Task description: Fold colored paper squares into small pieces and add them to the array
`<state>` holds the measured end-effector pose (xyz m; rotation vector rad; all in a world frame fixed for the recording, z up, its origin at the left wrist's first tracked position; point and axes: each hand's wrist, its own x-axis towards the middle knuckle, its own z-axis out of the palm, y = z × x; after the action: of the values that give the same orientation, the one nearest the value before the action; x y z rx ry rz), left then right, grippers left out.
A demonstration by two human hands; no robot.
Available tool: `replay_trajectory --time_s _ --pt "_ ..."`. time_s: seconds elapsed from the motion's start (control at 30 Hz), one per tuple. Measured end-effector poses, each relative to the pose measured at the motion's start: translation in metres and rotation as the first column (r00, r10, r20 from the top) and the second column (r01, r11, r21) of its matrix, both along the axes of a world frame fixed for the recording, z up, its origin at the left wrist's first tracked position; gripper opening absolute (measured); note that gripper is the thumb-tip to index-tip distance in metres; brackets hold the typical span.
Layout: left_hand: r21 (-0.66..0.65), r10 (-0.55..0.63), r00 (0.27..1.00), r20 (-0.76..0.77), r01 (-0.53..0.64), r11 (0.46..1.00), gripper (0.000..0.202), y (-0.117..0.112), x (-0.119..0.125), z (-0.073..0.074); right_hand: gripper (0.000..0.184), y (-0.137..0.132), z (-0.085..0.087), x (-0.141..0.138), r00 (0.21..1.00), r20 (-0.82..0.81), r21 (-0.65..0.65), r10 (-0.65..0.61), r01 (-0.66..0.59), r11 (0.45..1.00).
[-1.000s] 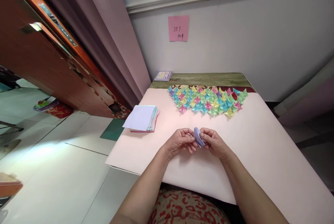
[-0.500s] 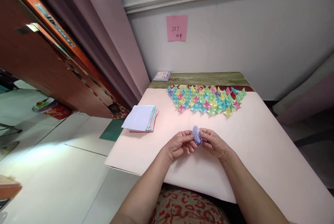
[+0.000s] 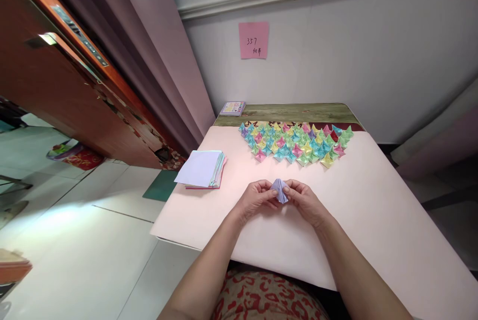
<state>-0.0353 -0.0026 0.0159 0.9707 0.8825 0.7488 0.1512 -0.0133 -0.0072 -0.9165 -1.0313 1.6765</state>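
A small piece of folded purple paper [image 3: 280,191] is held up between both hands over the near part of the table. My left hand [image 3: 258,197] pinches its left side, thumb on the near face and fingers behind. From the right, my right hand [image 3: 301,199] grips the other side in the same way. The paper has a pointed top and a crease line down its middle; its back is hidden by my fingers. Beyond my hands lie rows of folded paper pieces [image 3: 295,146] in green, blue, pink and yellow.
A stack of square paper sheets [image 3: 199,168], purple on top, sits at the table's left. Packs of paper [image 3: 233,108] lie at the far left corner. The table [image 3: 358,220] has a pale pink cover. A pink note [image 3: 253,40] is stuck on the wall.
The folded purple paper has turned and spread wider, so its creased face now shows toward me. My fingers have shifted to pinch both its sides.
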Motion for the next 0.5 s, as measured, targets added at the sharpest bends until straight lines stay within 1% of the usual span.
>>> replay_trajectory --time_s 0.1,0.2,0.27,0.33,0.4,0.5 --pt "0.089 0.111 0.994 -0.010 -0.110 0.990 0.040 0.001 0.004 -0.001 0.035 0.000 -0.001 -0.002 0.996 0.036 0.069 -0.081 0.079 0.995" --pt "0.143 0.212 0.976 -0.044 -0.204 0.968 0.047 -0.001 0.008 -0.002 0.039 0.002 -0.005 -0.003 0.992 0.067 0.069 -0.106 0.102 0.992" --pt "0.156 0.268 0.961 -0.065 -0.256 0.954 0.054 -0.002 0.011 -0.004 0.044 0.003 -0.008 -0.004 0.987 0.073 0.072 -0.146 0.141 0.987" --pt "0.143 0.320 0.945 -0.060 -0.309 0.940 0.054 -0.004 0.016 -0.006 0.048 0.004 -0.009 -0.005 0.975 0.065 0.077 -0.212 0.207 0.975" --pt "0.092 0.354 0.935 -0.034 -0.350 0.932 0.048 -0.006 0.020 -0.009 0.050 0.004 -0.011 -0.006 0.962 0.050 0.068 -0.267 0.263 0.962" --pt "-0.018 0.341 0.940 -0.027 -0.341 0.940 0.041 -0.009 0.025 -0.012 0.051 0.004 -0.013 -0.008 0.954 0.028 0.046 -0.299 0.297 0.954"
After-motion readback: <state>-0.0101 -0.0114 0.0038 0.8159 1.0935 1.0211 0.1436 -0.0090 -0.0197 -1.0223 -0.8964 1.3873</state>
